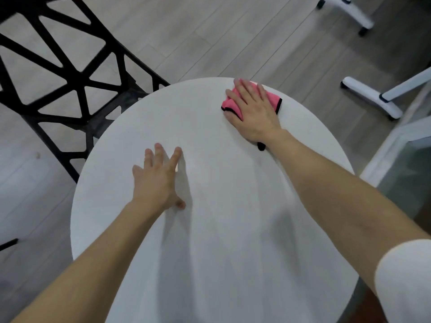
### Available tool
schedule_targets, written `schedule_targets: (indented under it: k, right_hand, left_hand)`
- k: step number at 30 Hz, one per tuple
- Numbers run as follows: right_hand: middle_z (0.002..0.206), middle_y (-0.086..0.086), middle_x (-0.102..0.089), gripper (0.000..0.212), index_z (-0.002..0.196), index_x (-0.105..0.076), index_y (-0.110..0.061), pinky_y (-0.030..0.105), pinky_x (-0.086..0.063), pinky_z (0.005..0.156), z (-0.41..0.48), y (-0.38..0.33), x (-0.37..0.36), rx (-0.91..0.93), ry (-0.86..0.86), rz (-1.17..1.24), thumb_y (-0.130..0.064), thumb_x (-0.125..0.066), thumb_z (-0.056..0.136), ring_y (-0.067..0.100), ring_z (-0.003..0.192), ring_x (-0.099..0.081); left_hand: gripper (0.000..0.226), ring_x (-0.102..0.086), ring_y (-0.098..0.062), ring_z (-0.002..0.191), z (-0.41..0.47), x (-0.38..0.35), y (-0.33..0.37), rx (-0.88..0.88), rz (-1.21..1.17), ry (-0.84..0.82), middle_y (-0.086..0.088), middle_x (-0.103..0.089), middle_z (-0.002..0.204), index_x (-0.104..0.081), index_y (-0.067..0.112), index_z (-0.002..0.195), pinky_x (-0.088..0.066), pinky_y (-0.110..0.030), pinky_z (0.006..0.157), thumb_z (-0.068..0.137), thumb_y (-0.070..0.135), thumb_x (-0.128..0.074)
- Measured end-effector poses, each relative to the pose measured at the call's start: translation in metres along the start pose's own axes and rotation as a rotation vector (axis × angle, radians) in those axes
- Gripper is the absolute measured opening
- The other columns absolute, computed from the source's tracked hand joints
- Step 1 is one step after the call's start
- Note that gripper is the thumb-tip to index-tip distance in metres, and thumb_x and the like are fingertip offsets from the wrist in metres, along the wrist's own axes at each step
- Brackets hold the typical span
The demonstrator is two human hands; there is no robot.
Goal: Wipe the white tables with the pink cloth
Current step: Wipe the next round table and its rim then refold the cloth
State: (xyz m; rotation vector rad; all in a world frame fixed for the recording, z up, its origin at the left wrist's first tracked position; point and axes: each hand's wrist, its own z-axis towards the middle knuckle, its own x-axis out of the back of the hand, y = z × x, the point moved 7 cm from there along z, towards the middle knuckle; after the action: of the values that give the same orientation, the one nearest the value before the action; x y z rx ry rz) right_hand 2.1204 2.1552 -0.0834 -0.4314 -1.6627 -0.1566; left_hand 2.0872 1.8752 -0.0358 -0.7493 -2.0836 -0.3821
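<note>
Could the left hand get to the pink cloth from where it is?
Probably yes. Only bare white table lies between the left hand and the pink cloth, though the right hand covers most of it.

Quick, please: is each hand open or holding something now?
Left hand: open, fingers spread, holding nothing.
Right hand: open, pressing the pink cloth flat on the white table.

Cloth (pixel 272 99) under right hand (pixel 253 113) at table (pixel 221 229) far edge, left hand (pixel 156 180) nearer.

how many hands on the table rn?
2. Left hand rests on the bare table near its middle; right hand presses flat on the cloth by the far right edge. None look hidden.
</note>
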Motion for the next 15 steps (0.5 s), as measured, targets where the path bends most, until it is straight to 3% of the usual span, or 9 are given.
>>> schedule_targets:
  k: [4, 7, 10, 12, 15]
  right_hand:
    - [0.181, -0.006, -0.011, 0.086, 0.173, -0.013, -0.026, 0.039, -0.004, 0.137, -0.011, 0.036, 0.012, 0.031, 0.036, 0.130, -0.071, -0.038, 0.105, 0.009, 0.167, -0.005]
    - [0.182, 0.001, -0.003, 0.083, 0.173, -0.014, -0.022, 0.040, -0.001, 0.137, -0.018, 0.061, 0.012, -0.045, 0.046, 0.093, -0.069, -0.033, 0.107, 0.015, 0.168, 0.000]
    - [0.181, 0.009, -0.008, 0.076, 0.172, -0.021, -0.016, 0.044, -0.003, 0.137, -0.037, 0.026, 0.008, -0.063, 0.090, 0.085, -0.061, -0.027, 0.111, 0.023, 0.168, -0.004]
    - [0.180, 0.010, -0.015, 0.074, 0.171, -0.026, -0.011, 0.047, -0.009, 0.136, -0.082, -0.027, -0.006, 0.127, 0.102, 0.095, -0.058, -0.030, 0.113, 0.024, 0.168, -0.009]
    - [0.181, 0.007, -0.013, 0.073, 0.171, -0.024, -0.013, 0.049, -0.011, 0.136, -0.174, -0.088, -0.039, 0.595, 0.001, 0.058, -0.056, -0.037, 0.114, 0.021, 0.168, -0.005]
  left_hand:
    - [0.166, 0.010, -0.033, 0.168, -0.019, -0.016, 0.035, -0.146, 0.006, 0.004, -0.005, 0.013, 0.179, 0.011, 0.044, 0.169, -0.024, -0.062, 0.128, 0.047, 0.082, -0.094]
    - [0.174, 0.017, -0.040, 0.166, -0.026, -0.031, 0.050, -0.125, 0.074, 0.003, -0.009, 0.026, 0.177, 0.020, 0.045, 0.166, -0.024, -0.070, 0.126, 0.043, 0.073, -0.100]
    - [0.179, 0.015, -0.040, 0.167, -0.021, -0.032, 0.039, -0.103, 0.095, -0.012, -0.008, 0.025, 0.177, 0.022, 0.047, 0.166, -0.028, -0.069, 0.126, 0.039, 0.072, -0.102]
    - [0.181, 0.015, -0.038, 0.167, -0.024, -0.032, 0.030, -0.089, 0.090, -0.013, -0.007, 0.025, 0.178, 0.024, 0.048, 0.166, -0.029, -0.067, 0.126, 0.038, 0.074, -0.101]
    - [0.181, 0.016, -0.037, 0.167, -0.028, -0.034, 0.031, -0.094, 0.092, -0.010, -0.007, 0.027, 0.178, 0.027, 0.048, 0.165, -0.027, -0.066, 0.128, 0.038, 0.076, -0.100]
